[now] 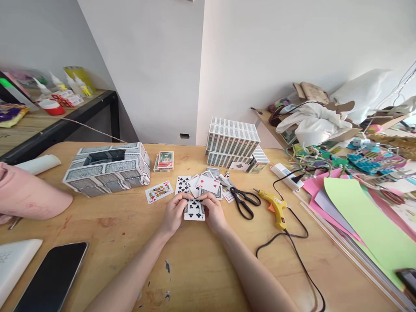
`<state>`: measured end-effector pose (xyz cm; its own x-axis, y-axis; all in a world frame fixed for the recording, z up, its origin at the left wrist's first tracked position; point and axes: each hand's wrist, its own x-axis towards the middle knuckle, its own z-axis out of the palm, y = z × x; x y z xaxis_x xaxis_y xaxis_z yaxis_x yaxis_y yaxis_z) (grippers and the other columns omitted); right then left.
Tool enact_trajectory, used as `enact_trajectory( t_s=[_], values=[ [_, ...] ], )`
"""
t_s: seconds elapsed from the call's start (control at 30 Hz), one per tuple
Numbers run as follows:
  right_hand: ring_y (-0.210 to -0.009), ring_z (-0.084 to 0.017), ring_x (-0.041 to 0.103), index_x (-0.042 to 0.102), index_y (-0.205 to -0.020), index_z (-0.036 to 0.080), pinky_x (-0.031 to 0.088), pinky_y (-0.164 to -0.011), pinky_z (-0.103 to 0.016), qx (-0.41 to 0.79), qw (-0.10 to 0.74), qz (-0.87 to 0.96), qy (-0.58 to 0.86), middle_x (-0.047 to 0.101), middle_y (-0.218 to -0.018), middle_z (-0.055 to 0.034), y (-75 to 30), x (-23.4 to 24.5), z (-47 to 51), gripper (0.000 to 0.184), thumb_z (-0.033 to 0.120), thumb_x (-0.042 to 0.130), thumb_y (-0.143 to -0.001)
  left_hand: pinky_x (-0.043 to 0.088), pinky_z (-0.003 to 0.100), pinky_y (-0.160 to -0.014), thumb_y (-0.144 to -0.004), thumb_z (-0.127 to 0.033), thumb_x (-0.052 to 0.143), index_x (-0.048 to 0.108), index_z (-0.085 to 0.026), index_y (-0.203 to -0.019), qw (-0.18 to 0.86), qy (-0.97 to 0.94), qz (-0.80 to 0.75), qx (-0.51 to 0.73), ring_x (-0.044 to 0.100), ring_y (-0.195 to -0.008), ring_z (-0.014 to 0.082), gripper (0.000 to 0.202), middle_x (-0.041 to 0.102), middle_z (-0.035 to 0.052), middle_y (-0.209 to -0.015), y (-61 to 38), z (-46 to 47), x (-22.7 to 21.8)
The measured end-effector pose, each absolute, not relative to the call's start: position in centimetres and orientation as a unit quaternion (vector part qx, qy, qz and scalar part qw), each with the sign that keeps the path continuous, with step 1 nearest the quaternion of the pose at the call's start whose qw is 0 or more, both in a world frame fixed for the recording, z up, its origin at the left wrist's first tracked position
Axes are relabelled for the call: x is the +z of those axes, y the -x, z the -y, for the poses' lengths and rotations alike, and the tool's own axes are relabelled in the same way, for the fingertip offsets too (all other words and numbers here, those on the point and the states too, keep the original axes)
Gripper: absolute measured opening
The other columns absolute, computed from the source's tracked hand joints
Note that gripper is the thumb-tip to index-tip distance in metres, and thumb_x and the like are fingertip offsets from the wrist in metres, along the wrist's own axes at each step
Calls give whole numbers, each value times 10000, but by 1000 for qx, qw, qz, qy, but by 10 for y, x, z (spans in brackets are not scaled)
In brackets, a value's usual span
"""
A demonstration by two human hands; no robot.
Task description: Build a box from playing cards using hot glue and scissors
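Both my hands pinch one playing card, a seven of clubs [195,213], at its far end. My left hand [175,212] grips its left side and my right hand [212,212] its right side; the fingertips partly hide that end. Just beyond lie loose cards, with a two of hearts [208,183] on top and a ten of spades [182,184] beside it. A king of hearts [159,192] lies apart to the left. Black-handled scissors [243,201] rest right of the pile, and a yellow glue gun [276,208] lies further right.
A box covered in cards [110,171] stands at the back left, near a small card pack [165,160]. Stacked card boxes [232,143] stand at the back. Coloured paper [360,216], a white power strip [286,175] and a black cord [302,255] occupy the right. A phone [53,277] lies front left.
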<state>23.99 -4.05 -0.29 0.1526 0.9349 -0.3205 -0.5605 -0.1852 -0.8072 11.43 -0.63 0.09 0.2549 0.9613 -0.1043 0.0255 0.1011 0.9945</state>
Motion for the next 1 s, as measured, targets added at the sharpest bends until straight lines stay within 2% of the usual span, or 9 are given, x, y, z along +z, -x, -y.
enact_trajectory(
  t_s=[0.13, 0.23, 0.33, 0.5, 0.6, 0.8, 1.0],
  values=[
    [-467, -87, 432, 538, -651, 198, 359, -449, -197, 623, 613, 213, 437, 495, -534, 61, -241, -4, 42, 58, 184, 549, -595, 332, 208, -501, -710, -261, 452, 578, -169, -739, 569, -569, -443, 395, 413, -544, 98, 159, 505, -26, -619, -111, 5, 2],
    [-439, -115, 471, 535, -736, 201, 374, -380, -215, 641, 590, 233, 432, 511, -532, 49, -241, -5, 42, 109, 266, 515, -651, 332, 204, -494, -741, -262, 439, 562, -180, -757, 571, -586, -429, 382, 415, -545, 97, 148, 505, -25, -641, -107, 6, 2],
    [-412, -129, 494, 513, -752, 198, 383, -329, -226, 663, 540, 247, 456, 518, -518, 44, -243, -4, 40, 185, 378, 528, -714, 345, 205, -498, -757, -271, 436, 559, -187, -767, 575, -600, -418, 368, 427, -552, 99, 148, 507, -21, -660, -104, 6, 3],
    [-406, -134, 547, 523, -699, 161, 394, -295, -201, 743, 412, 316, 422, 574, -522, -1, -253, -1, 41, 349, 502, 591, -715, 352, 218, -490, -751, -293, 444, 572, -187, -745, 581, -625, -398, 337, 436, -536, 108, 166, 524, -10, -644, -101, 8, 6],
    [-448, -139, 586, 555, -748, 130, 386, -283, -165, 787, 376, 313, 376, 617, -564, -41, -260, -2, 43, 388, 510, 620, -706, 329, 213, -465, -735, -290, 459, 575, -183, -701, 594, -622, -391, 327, 420, -501, 100, 162, 503, -16, -590, -100, 8, 9],
    [-536, -126, 618, 583, -809, 104, 529, -453, -223, 827, 389, 263, 308, 633, -634, -34, -265, -6, 43, 340, 395, 708, -686, 327, 221, -475, -713, -255, 476, 595, -188, -670, 621, -612, -385, 304, 419, -486, 102, 143, 511, -25, -552, -98, 3, 11],
    [-667, -130, 636, 604, -831, 96, 558, -666, -288, 823, 416, 260, 285, 633, -701, -28, -265, -5, 43, 259, 297, 714, -709, 411, 252, -621, -714, -230, 478, 653, -199, -658, 579, -654, -373, 313, 531, -692, 154, 186, 598, 22, -742, -94, -8, 7]
  ],
)
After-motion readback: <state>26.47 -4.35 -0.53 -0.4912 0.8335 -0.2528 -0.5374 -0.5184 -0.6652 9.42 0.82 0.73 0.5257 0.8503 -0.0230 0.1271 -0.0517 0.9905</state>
